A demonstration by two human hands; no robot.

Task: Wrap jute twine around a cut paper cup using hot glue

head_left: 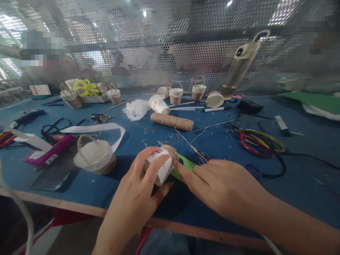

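Note:
My left hand (138, 180) is closed around a small white paper cup (162, 168) tipped on its side, with red marks on its wall. Brown twine (171, 151) is wound on the cup's end facing right. The index finger of my right hand (220, 184) presses on this wound twine, its other fingers curled under. From the twine roll (172, 122) a loose strand (191, 145) runs down to my right hand, where its end is hidden. A bright green object (180, 170), partly covered, lies behind the cup. To the left stands a twine-trimmed cup basket (95, 156) with a handle.
Several small cup baskets (176, 95) stand along the back by a perforated metal screen (138, 53). A clear bottle (239, 67) stands back right. Pliers with red and yellow handles (257, 143) lie right. A purple box (49, 150) and a phone (54, 177) lie left.

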